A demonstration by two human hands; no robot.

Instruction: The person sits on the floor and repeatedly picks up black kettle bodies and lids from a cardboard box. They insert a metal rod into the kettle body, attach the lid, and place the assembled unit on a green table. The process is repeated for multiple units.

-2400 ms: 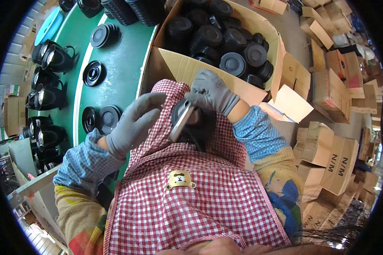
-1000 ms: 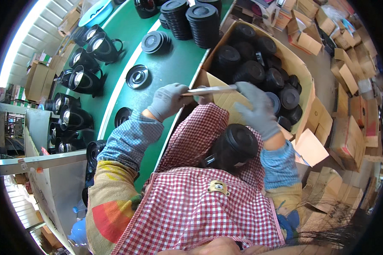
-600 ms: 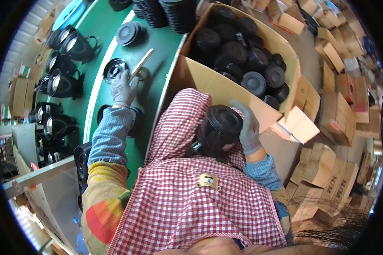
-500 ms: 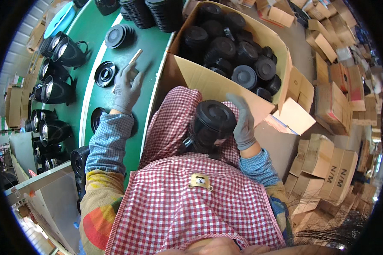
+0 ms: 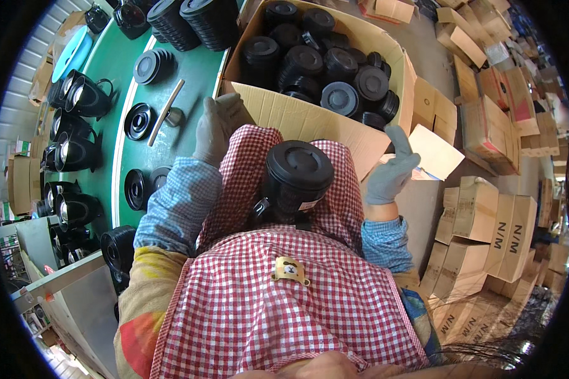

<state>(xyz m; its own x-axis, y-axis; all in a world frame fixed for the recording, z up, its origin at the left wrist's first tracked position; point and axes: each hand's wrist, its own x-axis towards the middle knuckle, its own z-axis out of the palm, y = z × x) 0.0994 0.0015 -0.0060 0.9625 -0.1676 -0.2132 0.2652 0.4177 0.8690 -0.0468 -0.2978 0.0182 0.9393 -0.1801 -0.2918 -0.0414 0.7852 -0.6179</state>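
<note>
A black jug with a round black lid (image 5: 300, 163) sits between my thighs on the checked apron, its handle toward the lower left. Just past the table's edge, beside the carton, is my left hand (image 5: 216, 129) in a grey glove, fingers stretched out and holding nothing. My right hand (image 5: 392, 174), also gloved, hovers to the right of the jug, away from it, with fingers apart. On the green table, a thin wooden stick (image 5: 165, 114) lies against a small grey cylinder (image 5: 174, 117), next to a black ringed lid (image 5: 138, 121).
A carton (image 5: 310, 112) full of black lids stands ahead of me. The green table (image 5: 193, 69) on the left bears stacked lids (image 5: 150, 66), several black jugs (image 5: 79, 150) and a blue basin (image 5: 73, 54). Many cardboard boxes (image 5: 477, 208) are piled at the right.
My left hand has moved right, off the stick, which stays on the table. My right hand has drawn away from the jug to the right. The view has shifted slightly.
</note>
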